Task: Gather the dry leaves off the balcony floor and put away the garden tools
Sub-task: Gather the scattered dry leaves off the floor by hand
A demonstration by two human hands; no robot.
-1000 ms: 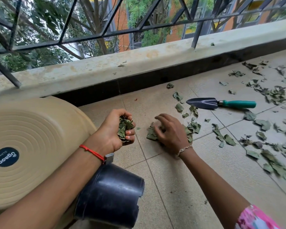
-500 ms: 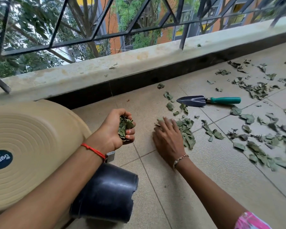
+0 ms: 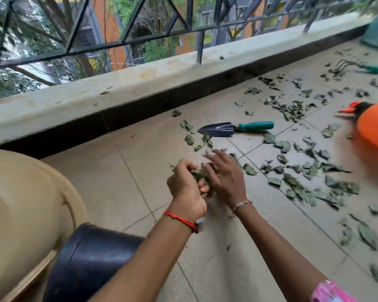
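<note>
Trowel [image 3: 231,128] on floor beyond both hands, leaves [image 3: 299,182] scattered right, pot [image 3: 90,262] near left.

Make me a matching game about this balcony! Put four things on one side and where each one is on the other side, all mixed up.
Things:
1. trowel
2. hand rake
3. black pot
4. leaf bunch

Where:
A. lying on its side beside the beige planter
B. gripped in the left hand
C. farthest off, past the scattered leaves
D. on the tiles, just beyond the right hand

Pairs: 1-D, 2-C, 3-A, 4-B.
</note>
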